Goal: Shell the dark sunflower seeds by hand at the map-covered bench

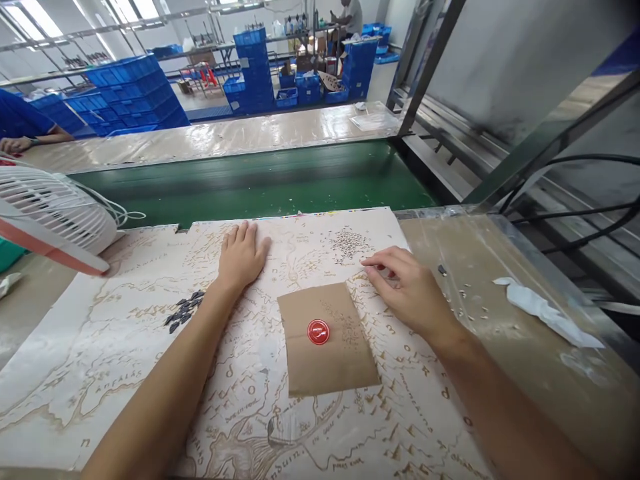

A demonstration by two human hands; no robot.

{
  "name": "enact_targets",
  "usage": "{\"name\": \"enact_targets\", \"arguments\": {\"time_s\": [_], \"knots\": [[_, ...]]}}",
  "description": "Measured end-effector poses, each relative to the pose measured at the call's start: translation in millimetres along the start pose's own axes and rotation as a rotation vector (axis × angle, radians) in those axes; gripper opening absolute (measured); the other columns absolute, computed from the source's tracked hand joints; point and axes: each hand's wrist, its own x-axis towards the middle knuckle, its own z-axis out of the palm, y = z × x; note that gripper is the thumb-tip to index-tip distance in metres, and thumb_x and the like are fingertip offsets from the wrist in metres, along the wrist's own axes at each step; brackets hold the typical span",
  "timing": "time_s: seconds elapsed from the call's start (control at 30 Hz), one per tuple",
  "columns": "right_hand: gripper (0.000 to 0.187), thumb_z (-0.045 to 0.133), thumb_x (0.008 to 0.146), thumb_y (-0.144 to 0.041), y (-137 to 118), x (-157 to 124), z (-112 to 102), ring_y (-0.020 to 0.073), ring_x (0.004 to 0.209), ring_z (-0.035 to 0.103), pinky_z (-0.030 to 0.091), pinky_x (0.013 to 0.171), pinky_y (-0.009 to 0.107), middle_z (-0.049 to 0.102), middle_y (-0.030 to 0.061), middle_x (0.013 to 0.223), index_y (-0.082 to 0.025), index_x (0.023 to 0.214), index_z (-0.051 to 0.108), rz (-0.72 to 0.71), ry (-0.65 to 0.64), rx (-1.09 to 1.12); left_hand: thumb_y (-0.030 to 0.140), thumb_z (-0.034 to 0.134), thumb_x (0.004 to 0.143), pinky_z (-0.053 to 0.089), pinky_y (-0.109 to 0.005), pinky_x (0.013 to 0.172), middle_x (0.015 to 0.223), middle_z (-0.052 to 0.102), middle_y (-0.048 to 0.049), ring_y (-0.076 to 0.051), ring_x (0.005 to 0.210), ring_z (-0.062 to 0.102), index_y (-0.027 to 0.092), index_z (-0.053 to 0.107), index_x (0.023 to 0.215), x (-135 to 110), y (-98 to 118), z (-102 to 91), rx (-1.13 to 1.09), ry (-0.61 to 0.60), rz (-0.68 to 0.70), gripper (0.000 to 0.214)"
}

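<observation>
1. A red disc [319, 332] sits on brown cardboard [325, 373], atop the map sheet [120, 333].
2. The right hand [410, 287], fingertips nearly meeting, is beside scattered specks [349, 245]; I can't tell if it grips anything.
3. Well apart, the left hand [241, 258] lies flat.

Fan [55, 210] blks far L; room abv card [313, 373].

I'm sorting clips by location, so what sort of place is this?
Probably a factory workshop: there is a green surface that looks like a conveyor belt, stacked blue crates and another person in the background.
</observation>
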Motion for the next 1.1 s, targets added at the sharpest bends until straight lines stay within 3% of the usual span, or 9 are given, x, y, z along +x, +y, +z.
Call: {"name": "enact_targets", "arguments": {"time_s": [0.13,0.27,0.37,0.53,0.7,1.1], "knots": [[0.018,0.063,0.109,-0.025,-2,-1,-2,0.0304,0.108,0.075,0.060,0.094,0.050,0.081,0.0100,0.111,-0.024,0.107,0.081,-0.024,-0.064,-0.002,0.053,0.033,0.116,0.019,-0.060,0.147,0.189,0.038,-0.0178,-0.039,0.179,0.028,0.015,0.047,0.174,-37,7,2.7,0.012,-0.039,0.095,0.071],[0.020,0.062,0.110,-0.022,-8,3,2,0.0300,0.111,0.076,0.060,0.096,0.050,0.083,0.0088,0.112,-0.025,0.108,0.081,-0.012,-0.130,-0.010,0.051,0.036,0.119,0.023,-0.064,0.145,0.188,0.040,-0.0163,-0.040,0.178,0.029,0.019,0.048,0.172,-79,14,2.1,0.014,-0.060,0.215,0.063],[0.020,0.063,0.109,-0.020,-14,14,8,0.0274,0.103,0.077,0.060,0.093,0.048,0.083,0.0094,0.115,-0.024,0.111,0.083,0.050,-0.156,-0.030,0.043,0.039,0.119,0.027,-0.067,0.143,0.185,0.046,-0.0153,-0.041,0.175,0.035,0.022,0.053,0.166,-93,17,-1.5,-0.028,-0.038,0.252,0.054],[0.019,0.067,0.107,-0.018,-22,38,22,0.0248,0.093,0.075,0.058,0.087,0.044,0.083,0.0112,0.115,-0.021,0.108,0.085,0.078,-0.242,-0.147,0.036,0.044,0.117,0.033,-0.071,0.139,0.174,0.058,-0.0179,-0.045,0.169,0.041,0.021,0.065,0.147,-91,17,-4.4,-0.105,0.050,0.257,0.039],[0.018,0.067,0.102,-0.014,-21,50,37,0.0273,0.092,0.073,0.054,0.084,0.043,0.079,0.0129,0.106,-0.019,0.095,0.083,0.088,-0.259,-0.216,0.031,0.051,0.115,0.041,-0.069,0.132,0.157,0.072,-0.0135,-0.043,0.159,0.050,0.026,0.072,0.125,-89,16,-5.3,-0.192,0.093,0.275,0.023],[0.017,0.068,0.096,-0.014,-30,54,39,0.0220,0.083,0.070,0.053,0.079,0.040,0.079,0.0071,0.093,-0.021,0.086,0.080,0.113,-0.286,-0.198,0.012,0.060,0.106,0.049,-0.063,0.112,0.133,0.079,-0.0123,-0.041,0.136,0.059,0.026,0.065,0.102,-82,23,-9.3,-0.355,0.091,0.306,0.015]]}}
